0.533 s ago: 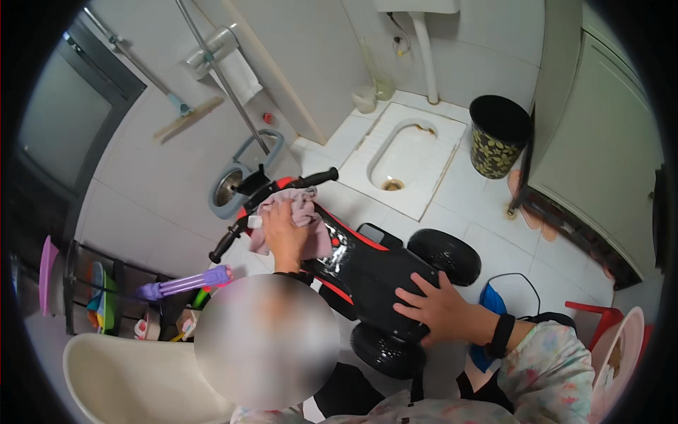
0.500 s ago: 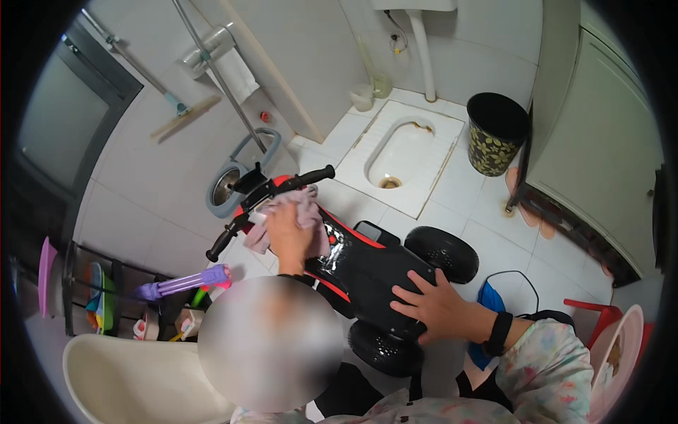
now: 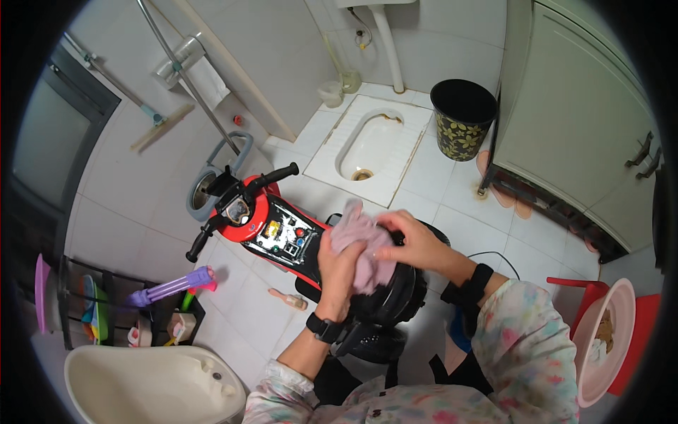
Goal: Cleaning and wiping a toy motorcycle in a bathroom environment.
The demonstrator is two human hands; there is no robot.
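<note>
A pink cloth [image 3: 360, 247] is bunched up between my two hands, above the seat of a red and black ride-on toy [image 3: 286, 237]. My left hand [image 3: 337, 272] grips the cloth from its left side, thumb across the front. On the other side, my right hand [image 3: 415, 244] holds its edge between thumb and fingers. The toy's black handlebar [image 3: 279, 177] points to the far left, and its panel of bright stickers is uncovered. My hands and the cloth hide part of the seat and the rear wheels.
Beyond the toy are a squat toilet [image 3: 367, 145] and a flowered bin [image 3: 462, 120]. A mop bucket [image 3: 205, 191] stands past the handlebar. At near left lies a cream baby bath [image 3: 155, 385] by a toy rack; a brush [image 3: 288, 299] is on the floor. A pink basin [image 3: 614, 304] sits right.
My left hand has drawn the cloth back from the handlebar area toward me. My right hand has left the seat and taken hold of the cloth too. The view has shifted right.
</note>
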